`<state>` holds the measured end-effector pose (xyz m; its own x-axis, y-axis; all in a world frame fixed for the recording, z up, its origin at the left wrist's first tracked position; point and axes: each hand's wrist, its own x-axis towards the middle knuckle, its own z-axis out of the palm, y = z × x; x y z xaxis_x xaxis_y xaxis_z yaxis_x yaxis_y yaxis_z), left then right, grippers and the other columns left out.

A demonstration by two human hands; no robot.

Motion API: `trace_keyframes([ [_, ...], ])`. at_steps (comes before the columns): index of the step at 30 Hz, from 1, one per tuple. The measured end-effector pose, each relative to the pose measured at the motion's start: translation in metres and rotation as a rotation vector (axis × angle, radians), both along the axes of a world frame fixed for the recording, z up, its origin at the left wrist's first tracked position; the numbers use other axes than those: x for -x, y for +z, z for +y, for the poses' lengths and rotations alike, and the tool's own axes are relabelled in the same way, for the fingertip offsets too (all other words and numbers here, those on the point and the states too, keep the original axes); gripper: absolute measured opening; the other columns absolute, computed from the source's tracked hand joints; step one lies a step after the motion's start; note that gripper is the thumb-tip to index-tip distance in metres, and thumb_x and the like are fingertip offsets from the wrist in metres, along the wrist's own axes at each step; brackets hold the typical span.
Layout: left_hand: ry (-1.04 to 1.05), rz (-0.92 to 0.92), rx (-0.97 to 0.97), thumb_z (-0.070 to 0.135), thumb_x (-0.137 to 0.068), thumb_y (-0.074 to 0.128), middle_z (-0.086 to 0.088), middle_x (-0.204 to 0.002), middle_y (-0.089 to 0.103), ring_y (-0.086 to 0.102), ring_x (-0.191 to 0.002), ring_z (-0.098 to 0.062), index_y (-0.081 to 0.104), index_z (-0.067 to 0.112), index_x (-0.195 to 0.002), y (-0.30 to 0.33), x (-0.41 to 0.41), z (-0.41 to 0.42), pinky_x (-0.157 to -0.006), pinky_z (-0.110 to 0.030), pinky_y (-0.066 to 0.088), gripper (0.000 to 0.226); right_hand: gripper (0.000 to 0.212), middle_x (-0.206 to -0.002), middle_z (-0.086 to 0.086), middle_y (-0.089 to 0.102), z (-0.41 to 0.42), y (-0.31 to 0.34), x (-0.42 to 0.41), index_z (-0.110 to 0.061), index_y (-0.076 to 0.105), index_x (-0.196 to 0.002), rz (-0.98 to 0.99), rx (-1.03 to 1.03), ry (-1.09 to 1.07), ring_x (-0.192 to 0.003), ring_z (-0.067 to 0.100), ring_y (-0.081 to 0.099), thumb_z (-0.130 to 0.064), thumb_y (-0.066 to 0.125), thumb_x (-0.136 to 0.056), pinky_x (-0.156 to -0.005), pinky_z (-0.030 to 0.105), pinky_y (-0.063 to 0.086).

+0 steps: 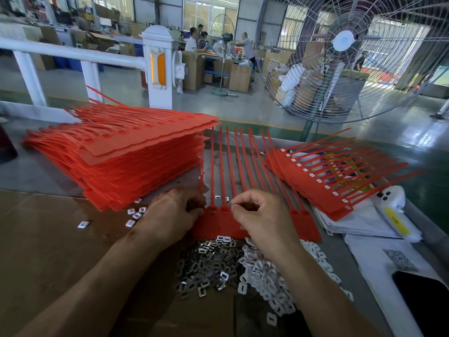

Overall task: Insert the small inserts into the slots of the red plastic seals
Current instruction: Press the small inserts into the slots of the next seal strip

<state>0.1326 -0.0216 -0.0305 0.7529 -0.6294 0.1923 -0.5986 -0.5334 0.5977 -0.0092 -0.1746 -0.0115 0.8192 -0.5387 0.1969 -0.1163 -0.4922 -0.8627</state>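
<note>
A strip of red plastic seals (226, 224) is lying flat on the worktop (36, 171) in the near centre, with its long thin tails pointing to the far side. The left hand (170, 215) is resting on the left end of this strip, and its fingers are curling down at the first slots; whether this grip is clamped on something I cannot tell, because the fingertips are hidden. The right hand (262, 217) is hovering over the middle of the strip with the thumb and forefinger pressed together, as if pinching a small insert, but the piece itself is too small to be seen.

Just near of the strip, between the two forearms, a heap of metal inserts (206, 266) is lying on brown cardboard (48, 251), and a heap of white inserts (264, 278) is touching it on the right. A few loose white inserts (83, 224) are lying to the left of the left hand.

On the far left a tall stack of red seal strips (126, 161) is standing on the worktop. On the right another strip of seals (315, 183), with white inserts sitting in its slots, is lying tilted over white bags (359, 222). A dark phone (422, 300) is lying at the near right corner. A large standing fan (352, 54) is behind the worktop on the far right.
</note>
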Motion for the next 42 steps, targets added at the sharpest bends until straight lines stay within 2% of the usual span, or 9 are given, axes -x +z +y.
trace_keyframes([
  [5,-0.007,0.008,0.014,0.029,-0.089,0.074,0.016,-0.116,0.069,0.064,-0.103,-0.006,0.074,0.035,-0.106,0.001,0.001,0.001,-0.096,-0.031,0.051,0.019,0.017,-0.095,-0.018,0.074,-0.003,-0.004,-0.003,-0.032,0.079,-0.098,0.050,0.026,-0.025,-0.079,0.000,0.071,-0.017,0.072,-0.094,-0.074,0.017,0.057],
  [11,-0.005,0.009,0.004,0.030,-0.089,0.074,0.016,-0.116,0.069,0.064,-0.101,-0.005,0.073,0.036,-0.107,0.001,0.000,0.001,-0.094,-0.028,0.051,0.019,0.018,-0.094,-0.020,0.074,-0.005,-0.005,-0.008,-0.032,0.079,-0.100,0.027,0.029,-0.050,-0.082,-0.003,0.071,-0.016,0.073,-0.094,-0.076,0.017,0.057],
  [22,-0.006,0.006,-0.004,0.031,-0.090,0.073,0.016,-0.113,0.068,0.064,-0.099,-0.006,0.073,0.038,-0.107,0.000,0.000,0.001,-0.094,-0.029,0.051,0.018,0.018,-0.102,-0.014,0.074,-0.007,-0.006,-0.015,-0.027,0.078,-0.104,0.005,0.009,-0.096,-0.093,0.006,0.071,-0.013,0.072,-0.094,-0.090,0.033,0.060],
  [24,-0.009,0.007,-0.003,0.031,-0.090,0.073,0.015,-0.112,0.068,0.064,-0.099,-0.007,0.073,0.038,-0.106,-0.001,0.000,0.001,-0.093,-0.030,0.051,0.018,0.017,-0.102,-0.014,0.074,-0.009,-0.008,-0.018,-0.026,0.078,-0.105,0.006,0.033,-0.097,-0.093,0.002,0.070,-0.013,0.072,-0.094,-0.089,0.024,0.058],
  [26,-0.007,0.009,-0.003,0.031,-0.089,0.074,0.016,-0.111,0.068,0.064,-0.098,-0.006,0.073,0.038,-0.105,-0.001,0.000,0.001,-0.093,-0.030,0.052,0.017,0.017,-0.098,-0.018,0.073,-0.011,-0.010,-0.019,-0.025,0.078,-0.106,0.017,0.083,-0.084,-0.091,-0.007,0.067,-0.014,0.073,-0.094,-0.079,0.006,0.050],
  [28,-0.006,0.008,-0.001,0.031,-0.089,0.074,0.015,-0.110,0.068,0.064,-0.097,-0.007,0.073,0.038,-0.104,-0.001,-0.001,0.000,-0.092,-0.030,0.052,0.017,0.015,-0.092,-0.022,0.070,-0.012,-0.011,-0.021,-0.025,0.078,-0.103,0.037,0.126,-0.058,-0.090,-0.014,0.063,-0.015,0.074,-0.094,-0.072,-0.002,0.043],
  [33,-0.003,-0.012,-0.001,0.031,-0.088,0.074,0.014,-0.111,0.068,0.063,-0.098,-0.008,0.074,0.037,-0.106,-0.002,-0.001,-0.001,-0.092,-0.030,0.051,0.018,0.015,-0.094,-0.020,0.070,-0.009,-0.014,-0.025,-0.025,0.079,-0.100,0.108,0.190,0.004,-0.091,-0.007,0.064,-0.013,0.073,-0.094,-0.075,0.004,0.043],
  [39,-0.003,-0.026,-0.003,0.031,-0.089,0.073,0.013,-0.111,0.068,0.062,-0.098,-0.007,0.073,0.036,-0.107,-0.001,0.000,-0.001,-0.092,-0.027,0.050,0.019,0.015,-0.096,-0.017,0.068,-0.008,-0.014,-0.027,-0.023,0.080,-0.100,0.147,0.254,0.046,-0.079,-0.019,0.053,-0.011,0.072,-0.094,-0.071,-0.007,0.036],
  [42,-0.010,-0.028,-0.009,0.030,-0.090,0.073,0.012,-0.113,0.069,0.063,-0.101,-0.009,0.073,0.035,-0.108,0.000,0.000,-0.001,-0.094,-0.030,0.050,0.019,0.015,-0.104,-0.014,0.071,-0.007,-0.013,-0.028,-0.025,0.080,-0.099,0.158,0.269,0.052,-0.084,-0.011,0.056,-0.012,0.072,-0.095,-0.072,-0.005,0.037],
])
